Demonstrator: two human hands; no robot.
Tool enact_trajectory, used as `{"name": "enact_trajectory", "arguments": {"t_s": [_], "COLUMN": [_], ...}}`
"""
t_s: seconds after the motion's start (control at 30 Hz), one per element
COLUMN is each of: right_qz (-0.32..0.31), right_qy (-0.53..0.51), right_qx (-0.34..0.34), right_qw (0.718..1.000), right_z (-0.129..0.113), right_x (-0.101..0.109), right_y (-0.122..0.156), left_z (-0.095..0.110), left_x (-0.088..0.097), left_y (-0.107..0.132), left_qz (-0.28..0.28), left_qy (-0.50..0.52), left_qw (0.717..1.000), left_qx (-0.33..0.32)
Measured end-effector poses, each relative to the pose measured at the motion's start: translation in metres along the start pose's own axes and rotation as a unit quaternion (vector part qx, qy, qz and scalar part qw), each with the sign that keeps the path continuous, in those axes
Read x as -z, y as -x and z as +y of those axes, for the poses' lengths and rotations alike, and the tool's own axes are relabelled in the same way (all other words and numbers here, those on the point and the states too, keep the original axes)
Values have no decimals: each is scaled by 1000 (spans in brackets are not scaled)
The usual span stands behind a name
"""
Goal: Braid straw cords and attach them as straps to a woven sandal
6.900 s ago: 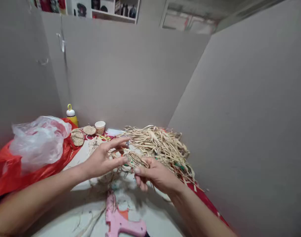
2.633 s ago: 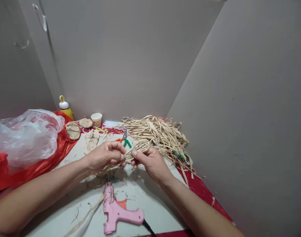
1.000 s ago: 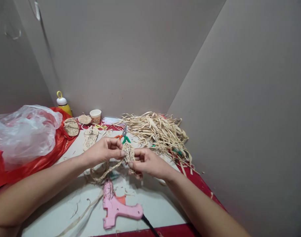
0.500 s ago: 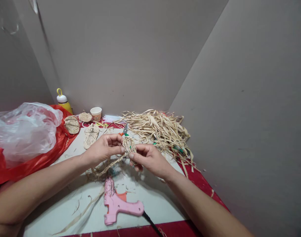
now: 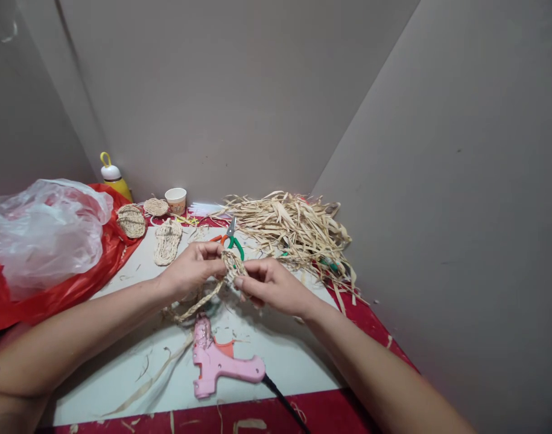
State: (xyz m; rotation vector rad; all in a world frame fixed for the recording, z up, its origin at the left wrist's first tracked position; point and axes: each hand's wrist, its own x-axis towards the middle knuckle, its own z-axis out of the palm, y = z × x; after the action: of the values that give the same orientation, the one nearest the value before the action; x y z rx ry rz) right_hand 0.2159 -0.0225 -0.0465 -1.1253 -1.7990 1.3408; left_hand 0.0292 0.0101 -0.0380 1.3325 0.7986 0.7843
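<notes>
A small coiled piece of braided straw [image 5: 233, 264] is held up between both hands over the white board. My left hand [image 5: 198, 265] pinches its left edge with thumb and fingers. On the other side my right hand [image 5: 267, 284] grips its lower right edge, thumb in front. From the coil a loose straw braid [image 5: 198, 306] trails down to the left, partly hidden by my left hand. Below lies a pink hot glue gun [image 5: 221, 363], its nozzle toward the braid. Just behind the hands rest scissors [image 5: 231, 232] with orange and green handles.
A heap of dry straw strips [image 5: 294, 229] covers the back right. Woven straw pieces [image 5: 168, 242], a paper cup [image 5: 176, 201] and a yellow bottle [image 5: 116, 179] stand back left. Plastic bags [image 5: 49, 232] fill the left side. The glue gun's black cord [image 5: 282, 401] runs off the front.
The coil has been turned more edge-on between my hands, both still gripping it. More of the scissors' green handle shows behind. The view has shifted slightly.
</notes>
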Motion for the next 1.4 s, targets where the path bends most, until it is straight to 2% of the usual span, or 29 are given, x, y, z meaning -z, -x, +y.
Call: {"name": "enact_trajectory", "arguments": {"t_s": [0.1,0.23,0.37,0.5,0.6,0.67,0.77,0.83,0.97,1.1,1.23,1.4], "right_qz": [83,136,168,128,52,17,-2,-22,-84,-117,-104,-104], "right_qy": [63,133,176,107,16,-48,-80,-83,-80,-79,-69,-64], "right_qx": [48,95,140,96,17,-34,-56,-61,-65,-71,-64,-28], "right_qw": [993,977,960,981,998,998,995,994,991,987,990,992], "right_z": [-1,4,8,7,4,2,1,1,3,3,1,-3], "right_x": [-4,-12,-19,-17,-9,-3,6,10,19,29,37,36], "right_y": [1,2,1,-2,-3,-3,-2,-2,-1,0,3,3], "left_z": [-2,-1,-4,-9,-10,-9,-6,-3,5,12,21,28], "left_x": [2,2,-1,-1,3,5,7,6,3,14,31,36], "left_y": [-2,-2,-1,-1,0,0,1,2,5,2,-4,-3], "left_qz": [12,18,4,-16,0,16,18,-5,-43,-54,-65,-185], "left_qy": [41,45,9,-109,-269,-357,-406,-384,-289,-222,-178,-95], "left_qw": [999,999,999,987,946,911,887,899,945,972,982,978], "left_qx": [-8,-12,-31,-118,-181,-205,-221,-211,-146,-61,-17,21]}}
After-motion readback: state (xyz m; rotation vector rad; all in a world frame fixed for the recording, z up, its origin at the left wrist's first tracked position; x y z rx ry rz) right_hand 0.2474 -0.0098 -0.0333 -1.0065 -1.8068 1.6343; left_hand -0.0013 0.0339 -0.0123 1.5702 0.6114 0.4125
